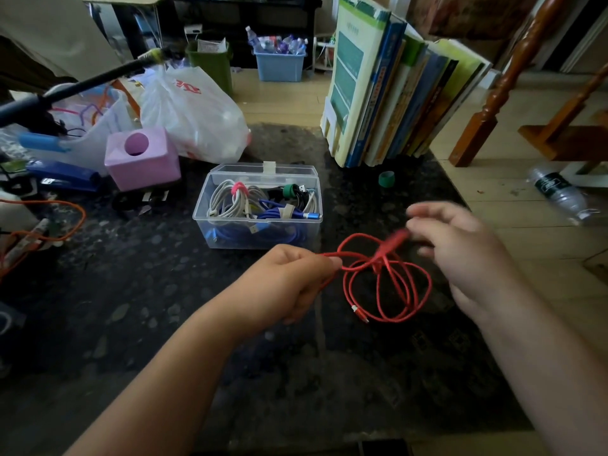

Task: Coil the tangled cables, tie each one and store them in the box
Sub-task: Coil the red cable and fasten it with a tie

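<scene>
Red cable (388, 284), hanging in loose tangled loops above the dark table (138, 291) before the box (260, 209), looks light and limp, pinched by left hand (289, 284) and blurred right hand (460, 248), best gripped near its plugs.

Two forearms came up from the bottom of my feed, both bare from frame edge to wrist, no sleeve or cuff on either. The left hand (289, 284) wore no ring, watch or band that I could make out. The right hand (460, 251) looked just as plain, though its fingertips (418, 213) were smeared with blur.
</scene>
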Tool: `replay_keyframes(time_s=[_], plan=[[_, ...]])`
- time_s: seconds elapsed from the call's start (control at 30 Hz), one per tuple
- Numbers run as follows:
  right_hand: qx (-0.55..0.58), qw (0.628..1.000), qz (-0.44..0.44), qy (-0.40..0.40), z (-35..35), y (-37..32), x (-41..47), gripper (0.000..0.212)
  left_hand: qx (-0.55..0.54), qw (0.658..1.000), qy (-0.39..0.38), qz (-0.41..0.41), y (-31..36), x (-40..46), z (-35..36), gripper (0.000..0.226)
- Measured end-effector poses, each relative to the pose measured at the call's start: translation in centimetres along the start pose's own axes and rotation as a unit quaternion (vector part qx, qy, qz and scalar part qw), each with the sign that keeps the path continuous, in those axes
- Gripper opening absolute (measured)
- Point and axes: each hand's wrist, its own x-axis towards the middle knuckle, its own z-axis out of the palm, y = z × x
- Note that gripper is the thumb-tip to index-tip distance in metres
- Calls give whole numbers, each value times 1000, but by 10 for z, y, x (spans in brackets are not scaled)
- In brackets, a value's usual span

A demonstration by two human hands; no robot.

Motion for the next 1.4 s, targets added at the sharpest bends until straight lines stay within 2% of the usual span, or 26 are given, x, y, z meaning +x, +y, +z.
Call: replay_keyframes(time_s=[0.03, 0.07, 0.1, 0.13, 0.17, 0.23, 0.33, 0.4, 0.47, 0.57, 0.63, 0.7, 0.77, 0.83, 0.93, 1.03, 1.1, 1.17, 1.23, 1.3, 1.33, 1.4], plan=[[-56, 990, -105, 77, 3, -5, -10, 19, 7, 1000, 7, -11, -1, 1, 2, 52], [-108, 958, -236, 119, 6, -13, -21, 21, 4, 1000, 12, -22, -1, 2, 4, 54], [-142, 914, -360, 121, 9, -18, -31, 23, -10, 999, 12, -29, -1, 3, 6, 54], [-160, 875, -448, 91, 15, -19, -40, 24, -28, 999, 8, -33, 0, 4, 7, 53], [-161, 859, -483, 40, 22, -16, -47, 25, -47, 998, 1, -34, 0, 4, 8, 53], [-134, 893, -425, -63, 38, -7, -53, 27, -82, 996, -15, -36, 3, 3, 6, 54], [-33, 953, -234, -191, 52, 9, -52, 32, -139, 989, -42, -28, 6, -1, 1, 52], [18, 954, -186, -236, 53, 18, -43, 31, -181, 982, -57, -8, 8, -2, -3, 51], [-24, 944, -209, -254, 53, 23, -36, 17, -200, 978, -52, 7, 10, -2, -6, 51], [-160, 929, -241, -230, 48, 33, -25, 5, -233, 971, -49, 26, 12, -3, -11, 51], [-275, 911, -245, -187, 43, 41, -17, 11, -262, 963, -44, 39, 15, -5, -17, 50], [-420, 868, -243, -102, 37, 49, -6, 16, -275, 960, -29, 47, 16, -5, -21, 49], [-508, 828, -233, -33, 29, 54, 4, 17, -269, 962, -17, 44, 15, -5, -19, 49], [-545, 805, -232, 14, 19, 56, 12, 17, -268, 963, -12, 41, 14, -3, -14, 49], [-568, 790, -222, 59, 9, 57, 16, 21, -276, 960, -9, 50, 14, 0, -8, 51], [-589, 759, -273, 47, 16, 62, 8, 24, -312, 948, 19, 62, 15, 4, -4, 52], [-571, 753, -326, 30, 29, 62, -3, 23, -343, 936, 41, 65, 16, 6, -7, 54], [-524, 764, -376, -8, 43, 61, -15, 17, -375, 922, 60, 72, 18, 6, -13, 53], [-430, 815, -379, -89, 54, 62, -28, 22, -384, 916, 82, 82, 20, 6, -18, 47], [-304, 883, -292, -206, 62, 59, -45, 34, -359, 922, 113, 92, 20, 7, -19, 37], [-250, 904, -232, -257, 65, 57, -54, 36, -333, 928, 134, 97, 18, 8, -18, 30], [-174, 917, -128, -335, 72, 53, -69, 30, -265, 941, 182, 105, 14, 12, -17, 19]])
